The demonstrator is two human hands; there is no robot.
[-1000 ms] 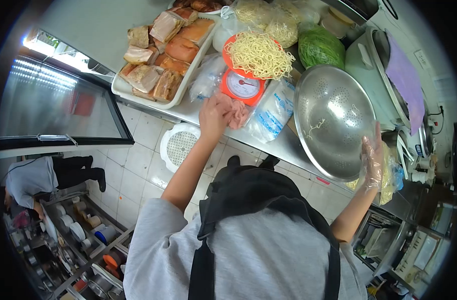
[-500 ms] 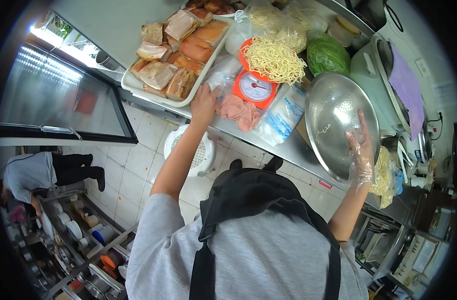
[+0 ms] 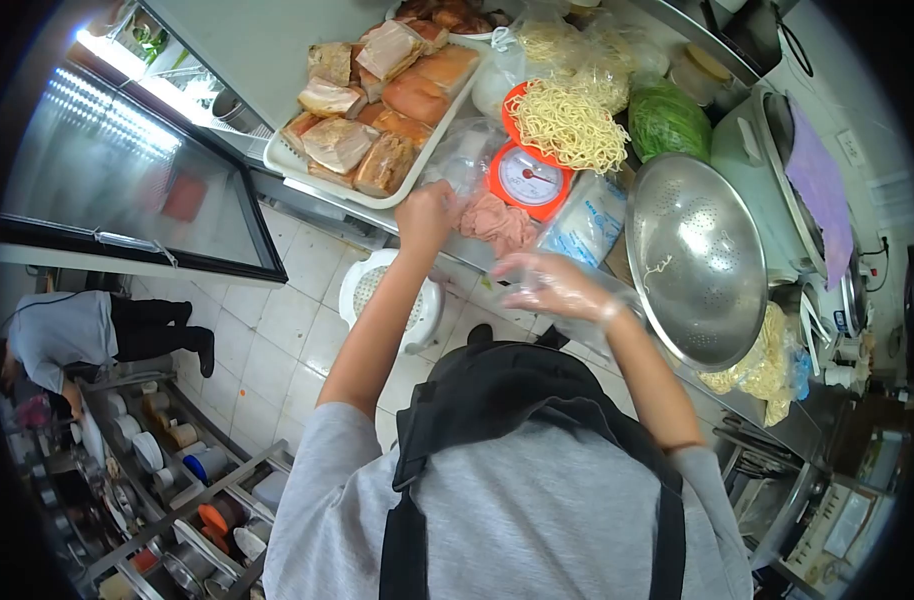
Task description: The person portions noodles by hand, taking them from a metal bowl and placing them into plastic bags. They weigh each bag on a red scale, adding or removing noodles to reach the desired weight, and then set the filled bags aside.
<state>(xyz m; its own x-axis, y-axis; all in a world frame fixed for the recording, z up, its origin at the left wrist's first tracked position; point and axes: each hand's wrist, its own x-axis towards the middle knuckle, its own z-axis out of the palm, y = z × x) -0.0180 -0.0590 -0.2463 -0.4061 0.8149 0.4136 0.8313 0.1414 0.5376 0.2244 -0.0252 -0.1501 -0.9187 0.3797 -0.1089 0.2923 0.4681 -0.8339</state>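
My left hand [image 3: 427,213], bare, is closed at the counter's front edge, its fingertips pinching the edge of a clear plastic bag [image 3: 467,160]. My right hand [image 3: 557,287] wears a clear plastic glove and hovers in front of the counter with its fingers apart and nothing in them. Between and beyond the hands lie a crumpled pink cloth [image 3: 499,222] and an orange kitchen scale [image 3: 530,180]. Yellow noodles [image 3: 572,125] sit on the scale's orange pan. Right of it are a white-and-blue plastic packet [image 3: 582,222] and a tilted steel colander [image 3: 697,260] with a few noodle strands inside.
A white tray [image 3: 402,195] of meat chunks stands at the left. Behind are bagged noodles [image 3: 607,90], a bagged green vegetable [image 3: 669,118] and a large lidded pot [image 3: 742,150]. A white stool [image 3: 425,310] stands below. Another person [image 3: 72,330] bends over shelves at far left.
My right hand has left the colander and moved left, in front of the packet and cloth. My left hand stays by the plastic bag, which has shifted slightly. The view has shifted a little.
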